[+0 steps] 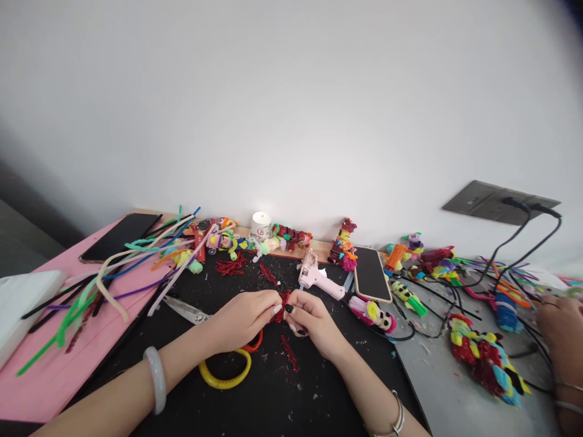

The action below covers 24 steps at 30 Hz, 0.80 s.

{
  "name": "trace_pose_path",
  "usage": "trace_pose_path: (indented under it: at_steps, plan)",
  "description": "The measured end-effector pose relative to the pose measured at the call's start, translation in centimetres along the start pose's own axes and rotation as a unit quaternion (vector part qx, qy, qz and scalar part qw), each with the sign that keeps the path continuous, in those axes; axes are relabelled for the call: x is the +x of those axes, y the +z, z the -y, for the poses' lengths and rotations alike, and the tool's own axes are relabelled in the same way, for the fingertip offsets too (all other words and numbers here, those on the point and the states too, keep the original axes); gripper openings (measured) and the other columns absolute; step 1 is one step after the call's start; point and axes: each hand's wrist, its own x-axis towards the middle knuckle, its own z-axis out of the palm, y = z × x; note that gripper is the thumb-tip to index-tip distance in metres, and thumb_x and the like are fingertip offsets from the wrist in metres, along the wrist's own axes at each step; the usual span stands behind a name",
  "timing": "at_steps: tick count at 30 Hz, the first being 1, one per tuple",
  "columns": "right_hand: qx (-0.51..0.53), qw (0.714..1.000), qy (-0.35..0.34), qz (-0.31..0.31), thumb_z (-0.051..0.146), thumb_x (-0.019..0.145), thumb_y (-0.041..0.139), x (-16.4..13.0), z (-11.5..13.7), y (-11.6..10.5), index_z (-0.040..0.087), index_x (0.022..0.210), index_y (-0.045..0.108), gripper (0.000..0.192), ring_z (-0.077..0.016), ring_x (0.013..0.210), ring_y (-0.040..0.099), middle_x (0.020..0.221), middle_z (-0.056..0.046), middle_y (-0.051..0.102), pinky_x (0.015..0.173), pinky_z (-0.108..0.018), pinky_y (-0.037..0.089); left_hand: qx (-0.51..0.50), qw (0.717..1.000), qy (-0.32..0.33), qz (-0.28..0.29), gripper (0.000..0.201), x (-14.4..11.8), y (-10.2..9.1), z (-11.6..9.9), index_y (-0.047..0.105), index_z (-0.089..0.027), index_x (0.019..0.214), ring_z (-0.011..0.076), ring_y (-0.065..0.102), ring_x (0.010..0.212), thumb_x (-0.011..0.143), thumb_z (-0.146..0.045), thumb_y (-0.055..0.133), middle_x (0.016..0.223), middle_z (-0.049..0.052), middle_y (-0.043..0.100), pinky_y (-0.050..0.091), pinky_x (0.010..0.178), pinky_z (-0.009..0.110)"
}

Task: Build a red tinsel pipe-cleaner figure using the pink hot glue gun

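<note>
- With the thumb and fingertips of our left hand (259,312) we pinch the left side of a red tinsel piece (283,305)
- With our right hand (314,321) we pinch it from the other side, thumb pressed in, the other fingers curled below
- The piece sits right between the two sets of fingertips, so neither hand is nearer; as far as we can tell, its long axis runs away from us, across the line joining our hands
- It looks fuzzy, glittery and deep red, though our fingers hide much of its shape
- Just below our fingers a loose red strip (289,352) lies slanted on the black mat (337,394)
- Under our left forearm we have scissors with a yellow handle loop (226,383), blades pointing up and left
- Beyond our fingertips lie a pink glue gun (322,282) and, farther left, a red tinsel heap (231,265)
- Well off to our right, another person's hand (558,321) is near a blue bundle (507,312)
</note>
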Motion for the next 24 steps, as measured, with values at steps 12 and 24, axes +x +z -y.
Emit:
trace_pose_path:
  at_steps: [12,24]
  plan:
    - [-0.039,0.999,0.008,0.011,0.026,0.075,0.055,-0.19,0.49,0.27,0.019,0.068,0.047,0.013,-0.0066,0.044,0.029,0.052,0.007,0.043,0.044,-0.021,0.023,-0.089,0.995,-0.028,-0.017,0.026,0.24,-0.24,-0.15,0.049,-0.018,0.082,0.0140,0.050,0.067,0.096,-0.028,0.030,0.075,-0.001,0.056,0.038,0.064,0.025]
    - [-0.056,0.998,-0.013,0.016,0.036,0.083,0.054,-0.23,0.25,0.20,0.018,0.074,0.049,0.021,-0.0073,0.047,0.031,0.056,0.006,0.046,0.046,-0.020,0.024,-0.106,0.994,-0.012,-0.040,0.024,0.25,-0.10,-0.07,0.048,-0.017,0.079,0.0122,0.047,0.065,0.095,-0.025,0.032,0.071,-0.002,0.050,0.036,0.062,0.022]
